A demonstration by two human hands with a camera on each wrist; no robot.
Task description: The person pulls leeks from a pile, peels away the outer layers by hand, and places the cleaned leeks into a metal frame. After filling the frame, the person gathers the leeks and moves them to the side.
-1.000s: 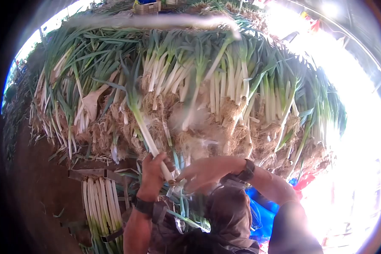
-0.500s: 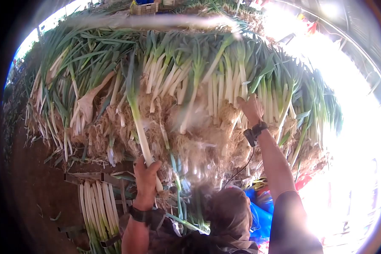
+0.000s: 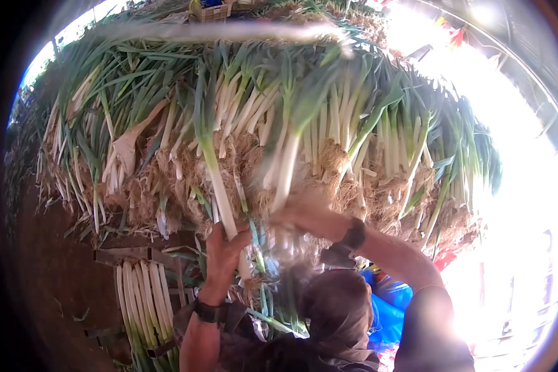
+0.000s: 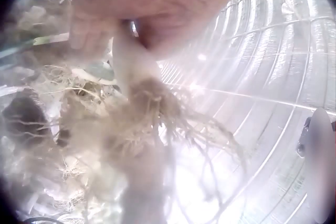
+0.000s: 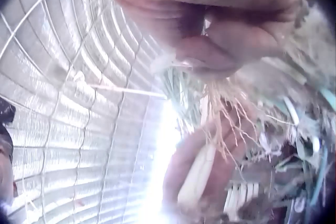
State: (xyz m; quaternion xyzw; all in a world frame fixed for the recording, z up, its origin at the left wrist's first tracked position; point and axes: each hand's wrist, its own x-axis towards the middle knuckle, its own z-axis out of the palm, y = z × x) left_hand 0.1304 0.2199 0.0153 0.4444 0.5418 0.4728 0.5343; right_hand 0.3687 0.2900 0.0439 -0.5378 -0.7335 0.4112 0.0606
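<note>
My left hand [image 3: 224,251] grips a leek [image 3: 219,186] around its white shank, the green top leaning up over the pile. In the left wrist view the root end [image 4: 149,95] of this leek hangs below the fingers, its roots spread and blurred. Beside it, my right hand [image 3: 310,220], smeared by motion, holds a second leek [image 3: 288,164] low on its white part. Thin roots [image 5: 226,116] dangle under the right hand in the right wrist view, with my left hand and its white leek shank [image 5: 197,179] beyond.
A long heap of leeks [image 3: 335,121] with dirty roots lies across the front. Trimmed leeks [image 3: 144,297] lie side by side in a rack [image 3: 127,255] at lower left. Blue plastic [image 3: 390,310] is at lower right, and a crate [image 3: 212,12] stands far back.
From the lower part of the left leek, my right hand reached out to the heap, then came back toward the left hand with another leek. The left hand kept its leek throughout.
</note>
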